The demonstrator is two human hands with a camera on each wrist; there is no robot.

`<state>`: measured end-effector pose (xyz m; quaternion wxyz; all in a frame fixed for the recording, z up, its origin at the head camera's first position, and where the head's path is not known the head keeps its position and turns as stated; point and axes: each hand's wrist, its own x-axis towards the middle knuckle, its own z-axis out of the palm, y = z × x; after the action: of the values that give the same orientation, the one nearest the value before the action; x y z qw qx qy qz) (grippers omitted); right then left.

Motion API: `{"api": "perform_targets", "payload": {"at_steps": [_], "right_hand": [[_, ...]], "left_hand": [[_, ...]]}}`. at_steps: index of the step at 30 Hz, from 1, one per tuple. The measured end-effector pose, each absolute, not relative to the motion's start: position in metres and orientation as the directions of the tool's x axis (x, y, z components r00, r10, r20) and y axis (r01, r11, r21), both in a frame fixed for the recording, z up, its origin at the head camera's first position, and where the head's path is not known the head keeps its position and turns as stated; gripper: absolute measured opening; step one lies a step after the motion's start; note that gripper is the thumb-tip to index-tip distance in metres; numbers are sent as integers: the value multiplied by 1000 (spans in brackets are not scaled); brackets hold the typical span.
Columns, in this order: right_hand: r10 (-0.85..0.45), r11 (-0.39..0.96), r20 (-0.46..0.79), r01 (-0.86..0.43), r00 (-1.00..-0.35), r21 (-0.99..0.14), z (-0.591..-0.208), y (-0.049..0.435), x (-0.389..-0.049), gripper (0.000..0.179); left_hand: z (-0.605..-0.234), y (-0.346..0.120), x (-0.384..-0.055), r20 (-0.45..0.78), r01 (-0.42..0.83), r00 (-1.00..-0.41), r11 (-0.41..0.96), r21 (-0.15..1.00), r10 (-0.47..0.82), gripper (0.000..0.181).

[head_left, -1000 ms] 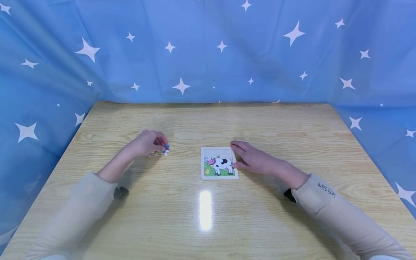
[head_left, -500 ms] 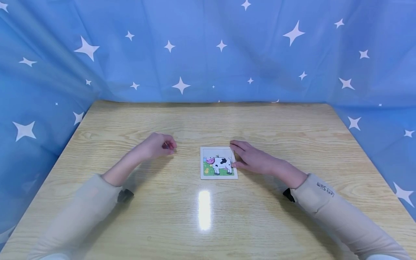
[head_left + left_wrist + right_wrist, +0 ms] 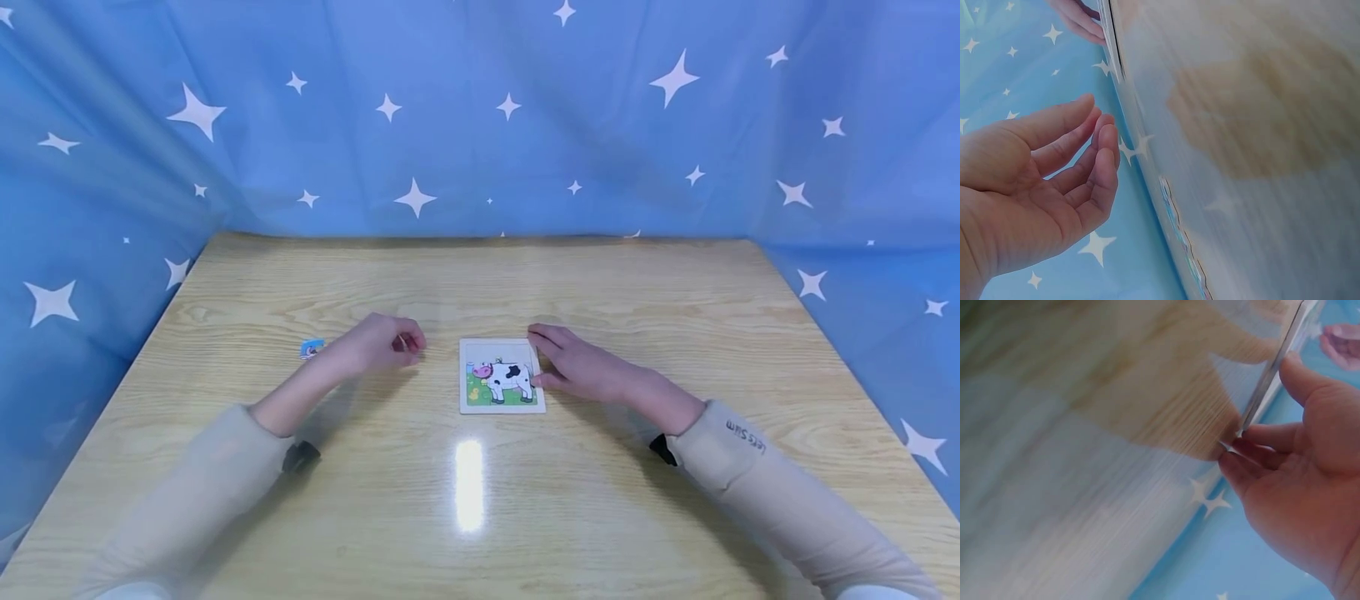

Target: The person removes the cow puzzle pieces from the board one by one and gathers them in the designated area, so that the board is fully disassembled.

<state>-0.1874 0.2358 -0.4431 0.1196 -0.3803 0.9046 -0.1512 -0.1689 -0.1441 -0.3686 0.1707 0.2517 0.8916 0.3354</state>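
Observation:
A square cow jigsaw puzzle in a white frame lies near the middle of the table; its upper strip is bare. My right hand grips the frame's right side, thumb low and fingers at the upper corner. The right wrist view shows the tray edge-on, between thumb and fingers. Left of the puzzle, my left hand hovers just apart from it. Its fingers are loosely curled, and no piece shows in the palm. Loose puzzle pieces lie behind the left wrist, partly covered; their edges show in the left wrist view.
The wood-grain table carries a bright light reflection in front of the puzzle. A blue curtain with white stars borders the table at the back and sides.
My left hand, which was among the loose pieces with a blue one at its fingertips, has moved right toward the puzzle. Pieces behind its wrist have come into view. The right hand stays put.

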Motion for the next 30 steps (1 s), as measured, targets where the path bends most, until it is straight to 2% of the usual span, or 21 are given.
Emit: {"api": "perform_targets", "payload": {"at_steps": [11, 18, 22, 26, 30], "right_hand": [[-739, 650, -91, -671, -667, -357, -440, 237, -186, 82], [-798, 552, 9, -735, -603, -393, -420, 230, -175, 62], [-800, 559, -16, -736, -600, -381, -412, 225, -172, 53], [-804, 559, -29, -737, -594, -380, -393, 218, -163, 48], [-825, 518, 19, -769, -565, -374, -400, 222, -166, 47]], "left_hand": [[-368, -128, -167, -139, 360, -790, 636, 683, 598, 11], [-369, -114, -165, -127, 385, -767, 609, 693, 629, 13], [-369, -107, -163, -142, 387, -764, 622, 681, 629, 17], [-368, -102, -162, -165, 383, -763, 642, 664, 625, 20], [-367, -97, -163, -175, 393, -756, 651, 650, 631, 21]]}}
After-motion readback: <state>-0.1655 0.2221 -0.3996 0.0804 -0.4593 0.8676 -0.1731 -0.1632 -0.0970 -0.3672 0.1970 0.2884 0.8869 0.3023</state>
